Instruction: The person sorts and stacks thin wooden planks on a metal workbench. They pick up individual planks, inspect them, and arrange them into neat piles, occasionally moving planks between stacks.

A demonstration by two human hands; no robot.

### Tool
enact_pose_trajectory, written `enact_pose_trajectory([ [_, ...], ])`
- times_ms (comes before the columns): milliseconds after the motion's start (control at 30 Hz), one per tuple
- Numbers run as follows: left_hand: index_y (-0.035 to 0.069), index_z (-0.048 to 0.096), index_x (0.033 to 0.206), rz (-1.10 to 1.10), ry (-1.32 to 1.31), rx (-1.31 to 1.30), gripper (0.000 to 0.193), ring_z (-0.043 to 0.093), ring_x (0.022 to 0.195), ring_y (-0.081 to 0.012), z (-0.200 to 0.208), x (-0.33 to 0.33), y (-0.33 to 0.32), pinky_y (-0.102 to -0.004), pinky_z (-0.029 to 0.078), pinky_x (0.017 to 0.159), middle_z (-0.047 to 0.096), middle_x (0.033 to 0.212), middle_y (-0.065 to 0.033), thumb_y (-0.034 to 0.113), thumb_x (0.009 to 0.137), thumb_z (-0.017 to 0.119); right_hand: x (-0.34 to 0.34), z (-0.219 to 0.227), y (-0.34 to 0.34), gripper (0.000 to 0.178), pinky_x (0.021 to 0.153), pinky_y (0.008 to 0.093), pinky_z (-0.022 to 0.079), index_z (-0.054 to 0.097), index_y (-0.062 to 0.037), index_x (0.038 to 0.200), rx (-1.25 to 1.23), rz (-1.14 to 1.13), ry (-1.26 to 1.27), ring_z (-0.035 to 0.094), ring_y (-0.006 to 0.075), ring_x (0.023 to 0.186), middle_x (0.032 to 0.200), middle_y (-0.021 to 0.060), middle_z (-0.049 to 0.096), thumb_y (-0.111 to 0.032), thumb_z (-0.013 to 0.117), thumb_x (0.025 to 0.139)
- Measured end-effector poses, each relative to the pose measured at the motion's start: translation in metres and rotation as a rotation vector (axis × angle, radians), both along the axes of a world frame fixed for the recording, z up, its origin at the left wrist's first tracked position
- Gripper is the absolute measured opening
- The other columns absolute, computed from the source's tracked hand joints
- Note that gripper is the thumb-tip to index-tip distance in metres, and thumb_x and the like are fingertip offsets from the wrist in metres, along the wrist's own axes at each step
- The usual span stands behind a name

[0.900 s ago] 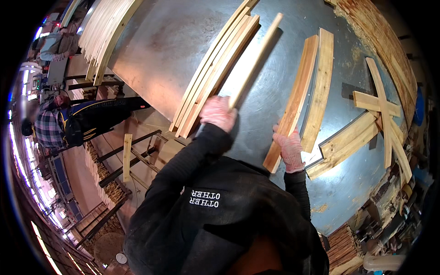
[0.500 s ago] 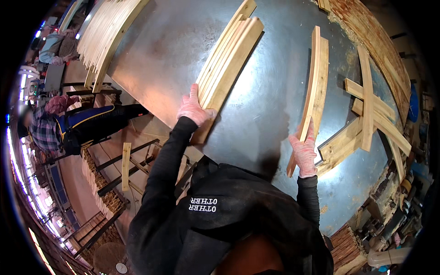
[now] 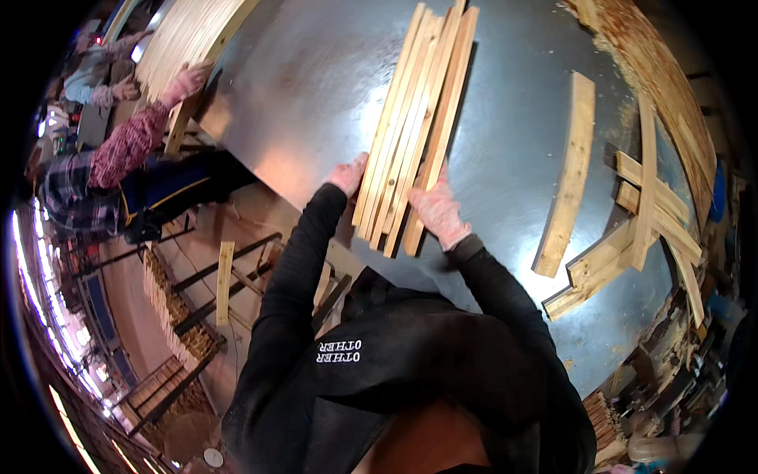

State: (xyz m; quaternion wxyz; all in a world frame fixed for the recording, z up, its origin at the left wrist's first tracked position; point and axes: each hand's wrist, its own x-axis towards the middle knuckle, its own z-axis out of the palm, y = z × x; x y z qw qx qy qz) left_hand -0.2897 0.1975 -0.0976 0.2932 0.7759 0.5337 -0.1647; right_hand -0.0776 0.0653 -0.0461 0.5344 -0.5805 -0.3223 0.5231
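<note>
Several pale wooden strips point(image 3: 403, 126) stand side by side on edge in a bundle on the metal table point(image 3: 300, 103), their near ends uneven. My left hand point(image 3: 347, 175), in a pinkish knit glove, grips the bundle's left side near its close end. On the opposite side my right hand point(image 3: 439, 212), gloved alike, is closed on the rightmost wooden strip point(image 3: 452, 118), which lies close against the others with a narrow gap. Some of each hand's fingers are hidden by the wood.
One flat curved board point(image 3: 568, 174) lies to the right. Beyond it, crossed boards point(image 3: 643, 189) overlap near a sawdust-strewn wooden edge point(image 3: 655, 79). At the far left a co-worker's gloved hand point(image 3: 187, 81) touches a large stack of strips point(image 3: 185, 39). Racked wood point(image 3: 170, 308) stands below left.
My right hand has moved left with a strip, up against the bundle. The bundle has shifted right and turned more upright. A co-worker's arm has reached to the far-left stack.
</note>
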Motion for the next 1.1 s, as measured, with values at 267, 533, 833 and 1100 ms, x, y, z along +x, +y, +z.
enact_pose_trajectory([
  [267,0.000,0.051,0.131,0.232,-0.754,-0.164,0.076,0.064,0.102,-0.0324,0.098,0.016,-0.002,-0.0392,0.050,0.090,0.067,0.109,-0.0203,0.053,0.080,0.071,-0.002,0.009,0.035,0.065,0.078,0.0267,0.050,0.031,-0.0040,0.145,-0.156,-0.104,0.319,0.057,0.0117,0.092,0.110,0.0029,0.058,-0.015,0.067,0.093],
  [533,0.004,0.036,0.147,0.258,-0.624,-0.427,0.097,0.055,0.119,-0.0271,0.074,-0.012,0.026,-0.0374,0.046,0.100,0.056,0.133,-0.0186,0.043,0.073,0.084,0.055,0.014,0.011,0.060,0.070,0.0285,0.053,0.037,-0.0040,0.140,-0.234,-0.140,0.148,0.058,0.0114,0.076,0.086,0.0023,0.055,-0.034,0.065,0.096],
  [833,0.007,0.032,0.147,-0.119,-0.029,0.512,0.084,0.046,0.124,-0.0422,0.097,0.019,-0.049,-0.0552,0.036,0.103,0.042,0.139,-0.0282,0.038,0.079,0.070,0.125,0.063,-0.039,0.090,0.111,0.0364,0.035,0.019,0.0010,0.152,-0.296,-0.159,-0.631,0.041,0.0329,0.135,0.147,0.0247,0.038,-0.023,0.073,0.085],
  [1100,0.002,0.048,0.132,0.133,0.401,0.500,0.061,0.051,0.120,-0.0373,0.089,-0.015,0.011,-0.0486,0.045,0.098,0.050,0.128,-0.0229,0.025,0.079,0.068,0.201,0.118,-0.041,0.094,0.106,0.0408,0.042,0.030,-0.0078,0.151,0.037,0.037,-1.492,0.056,0.0340,0.113,0.125,0.0195,0.054,-0.020,0.080,0.073],
])
